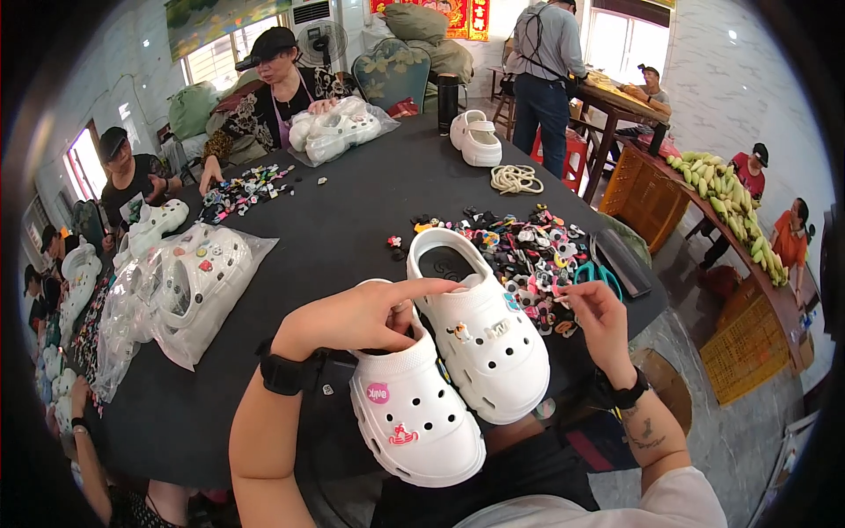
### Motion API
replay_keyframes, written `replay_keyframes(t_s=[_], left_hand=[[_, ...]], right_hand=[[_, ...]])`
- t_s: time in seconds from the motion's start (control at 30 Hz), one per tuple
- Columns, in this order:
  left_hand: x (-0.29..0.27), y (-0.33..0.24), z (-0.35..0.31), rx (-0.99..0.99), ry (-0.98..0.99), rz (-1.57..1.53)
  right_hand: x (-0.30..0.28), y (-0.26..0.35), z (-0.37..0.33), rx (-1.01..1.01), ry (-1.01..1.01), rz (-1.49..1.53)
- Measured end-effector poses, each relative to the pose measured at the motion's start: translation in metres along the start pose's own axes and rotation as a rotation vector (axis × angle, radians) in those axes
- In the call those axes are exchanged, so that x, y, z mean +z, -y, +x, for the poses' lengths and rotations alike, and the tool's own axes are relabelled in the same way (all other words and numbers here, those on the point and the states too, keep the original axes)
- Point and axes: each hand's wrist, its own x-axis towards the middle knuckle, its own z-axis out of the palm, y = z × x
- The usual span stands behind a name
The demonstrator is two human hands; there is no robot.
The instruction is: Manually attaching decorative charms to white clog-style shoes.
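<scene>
Two white clogs are held together above the table's near edge by my left hand (356, 315). Its fingers reach into the heel opening of the nearer clog (440, 449), and the index finger hooks into the other clog (519, 378). The nearer clog carries a pink round charm (378, 392) and a red-and-white charm (403, 435). On the other sit several small charms, one of them blue. To the right, my right hand (600, 324) pinches a small pinkish shoe charm (562, 295) at the edge of a mixed charm pile (537, 242).
Teal-handled scissors (606, 276) and a dark case (623, 262) lie right of the pile. Farther back are coiled rope (517, 179), white clogs (476, 139) and a black flask (448, 104). Bagged clogs (207, 273) lie at left. Co-workers sit around the dark table (352, 211).
</scene>
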Motion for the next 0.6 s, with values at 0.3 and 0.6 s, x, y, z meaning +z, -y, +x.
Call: replay_keyframes(t_s=[0.3,0.6], left_hand=[[-0.002,-0.001,0.000,-0.015,0.015,0.033],[0.000,0.003,0.001,-0.003,0.015,0.012]], right_hand=[[-0.001,0.049,0.009,0.250,0.332,0.508],[0.002,0.073,0.031,0.188,0.646,0.295]])
